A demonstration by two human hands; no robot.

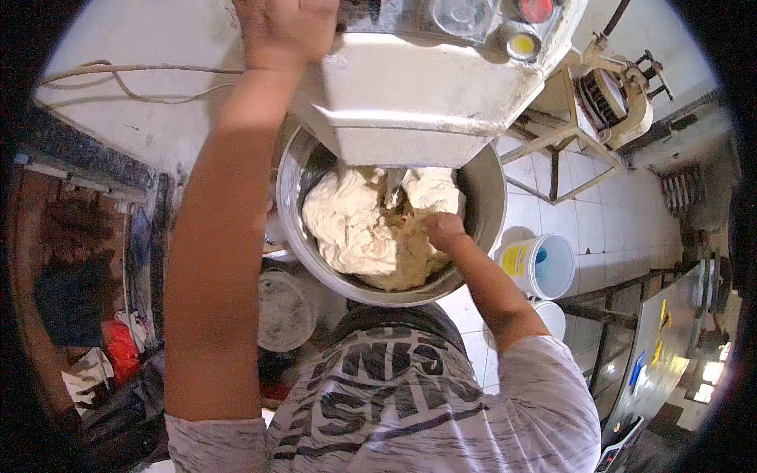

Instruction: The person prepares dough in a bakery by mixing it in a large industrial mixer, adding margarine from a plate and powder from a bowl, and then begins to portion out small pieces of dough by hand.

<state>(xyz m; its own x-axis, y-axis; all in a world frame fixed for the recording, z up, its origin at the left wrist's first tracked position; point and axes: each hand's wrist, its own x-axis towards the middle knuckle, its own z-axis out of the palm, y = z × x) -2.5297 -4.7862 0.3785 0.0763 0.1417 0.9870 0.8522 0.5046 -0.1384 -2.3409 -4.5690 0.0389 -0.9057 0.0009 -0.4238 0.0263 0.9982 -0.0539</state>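
Observation:
A large round metal mixing bowl [293, 229] stands under the pale head of a dough mixer [418, 87]. Pale, sticky dough [347, 225] fills much of it, heaped around the mixing tool at the centre. My right hand [446, 230] reaches into the bowl from the right, its fingers closed on the dough near the middle. Raised at the top edge of the view, my left hand [284, 31] rests against the left side of the mixer head. Its fingers are mostly cut off by the edge or hidden.
Round buttons, red [536, 8] and yellow [522, 45], sit on the mixer head. A white bucket [552, 266] stands on tiles to the right, by a metal table [658, 339]. Behind is a framed machine [607, 94]. A cable [158, 69] crosses the left wall.

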